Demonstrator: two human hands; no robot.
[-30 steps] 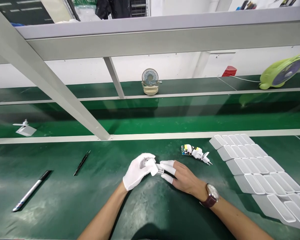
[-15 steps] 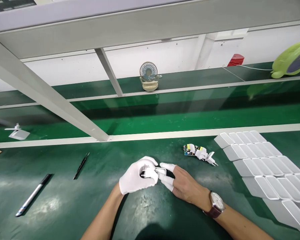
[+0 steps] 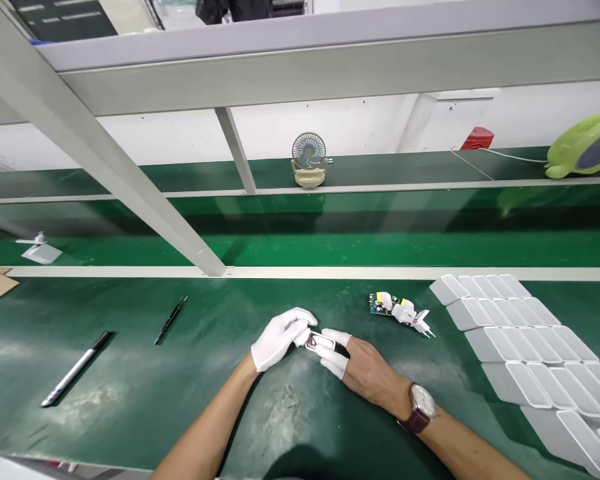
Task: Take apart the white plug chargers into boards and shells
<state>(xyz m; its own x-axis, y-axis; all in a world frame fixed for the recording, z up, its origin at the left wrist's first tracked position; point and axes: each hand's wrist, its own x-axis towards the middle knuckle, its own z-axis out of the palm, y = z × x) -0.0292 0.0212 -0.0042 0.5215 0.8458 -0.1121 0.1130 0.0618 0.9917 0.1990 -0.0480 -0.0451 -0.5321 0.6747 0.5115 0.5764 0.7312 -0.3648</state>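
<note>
A white rectangular casing lies between both hands, its open end facing left. My right hand, with white covers on its fingers, grips the casing from the right between thumb and fingers. My gloved left hand pinches a small white part at the casing's left end; the fingers hide much of it. Right of the hands, a circuit board with yellow and white parts lies beside a white plug piece with metal prongs.
Rows of white casings cover the right side. A marker and a black pen lie left. A slanted post meets the rear rail. A small fan stands on the shelf.
The head view has shifted. My left hand's fingers have closed in on the small part at the casing's end, and the casing's open end now shows more.
</note>
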